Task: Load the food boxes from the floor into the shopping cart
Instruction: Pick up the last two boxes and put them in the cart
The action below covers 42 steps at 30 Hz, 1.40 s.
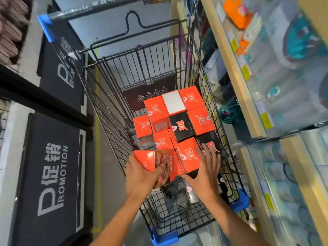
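Observation:
A black wire shopping cart [110,125] with blue corner bumpers fills the middle of the view. Inside it lie several red food boxes [156,107], a black box [182,126] and a box with its white side up [174,102]. My left hand [140,174] grips a red box with a food picture [156,161], tilted, at the cart's near end. My right hand [204,173] holds another red box [189,157] beside it, fingers spread over its right side. A second black box [211,141] lies just beyond my right fingertips.
A wooden shelf [236,71] with packaged goods runs close along the cart's right side. Black promotion display stands [51,166] line the left. The cart handle [85,10] is at the far end. Grey floor [113,183] shows between cart and stands.

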Each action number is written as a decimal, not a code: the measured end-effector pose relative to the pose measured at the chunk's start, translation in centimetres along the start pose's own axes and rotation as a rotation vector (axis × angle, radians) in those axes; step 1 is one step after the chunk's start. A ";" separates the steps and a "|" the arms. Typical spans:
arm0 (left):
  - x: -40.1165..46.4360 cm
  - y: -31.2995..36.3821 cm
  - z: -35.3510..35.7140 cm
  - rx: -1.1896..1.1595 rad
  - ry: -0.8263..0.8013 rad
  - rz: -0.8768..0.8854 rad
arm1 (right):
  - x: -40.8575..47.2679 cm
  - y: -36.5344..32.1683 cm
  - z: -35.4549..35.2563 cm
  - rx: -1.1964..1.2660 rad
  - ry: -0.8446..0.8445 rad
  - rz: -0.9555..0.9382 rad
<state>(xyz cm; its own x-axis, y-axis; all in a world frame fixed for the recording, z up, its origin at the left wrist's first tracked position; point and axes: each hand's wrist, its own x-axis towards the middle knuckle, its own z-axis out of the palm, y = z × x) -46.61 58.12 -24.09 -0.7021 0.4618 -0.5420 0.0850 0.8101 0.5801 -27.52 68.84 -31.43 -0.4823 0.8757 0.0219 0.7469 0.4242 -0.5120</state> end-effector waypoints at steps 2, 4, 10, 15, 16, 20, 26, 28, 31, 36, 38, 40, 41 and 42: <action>0.7 0.7 1.4 0.021 -0.004 -0.026 | -0.4 -0.1 -0.9 0.038 0.015 -0.025; 1.4 1.3 2.9 0.055 0.010 -0.054 | -0.9 0.1 -1.5 0.065 0.044 -0.032; 2.4 2.4 7.9 0.087 -0.067 -0.155 | -1.2 1.3 -2.4 0.079 0.090 -0.004; 2.9 2.6 9.0 0.059 -0.144 -0.088 | -1.0 2.1 -2.7 0.129 0.078 0.022; 3.1 2.5 8.8 0.063 -0.165 -0.070 | -0.9 2.1 -2.7 0.147 0.069 0.022; 3.6 1.4 7.2 0.108 -0.265 0.005 | -0.5 1.7 -3.1 0.211 0.014 0.039; 1.6 3.5 1.1 0.307 -0.212 0.235 | 2.1 -0.8 -6.8 0.310 -0.032 -0.026; 0.6 4.9 -1.4 0.360 -0.190 0.400 | 3.3 -2.5 -9.4 0.323 -0.094 0.009; -0.6 8.0 -5.3 0.434 -0.200 0.580 | 4.9 -5.0 -13.2 0.283 -0.114 -0.024; -2.1 13.4 -11.4 0.544 -0.101 0.874 | 6.9 -8.4 -17.9 0.172 -0.047 -0.171; -2.5 14.9 -13.6 0.549 -0.083 0.972 | 7.2 -10.0 -19.9 0.122 -0.032 -0.180; -3.0 16.2 -15.6 0.539 -0.058 1.083 | 7.0 -11.6 -21.8 0.086 -0.034 -0.187; -3.2 16.8 -16.6 0.550 -0.047 1.131 | 6.9 -12.3 -22.6 0.052 -0.031 -0.192; -3.5 17.4 -17.6 0.572 -0.038 1.172 | 6.8 -12.9 -23.5 0.011 -0.033 -0.194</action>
<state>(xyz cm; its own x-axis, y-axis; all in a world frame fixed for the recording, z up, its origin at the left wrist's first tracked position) -55.15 64.28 -1.40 0.0140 0.9964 0.0838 0.9230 -0.0452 0.3822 -29.72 74.73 -4.51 -0.6316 0.7697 0.0929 0.6338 0.5816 -0.5100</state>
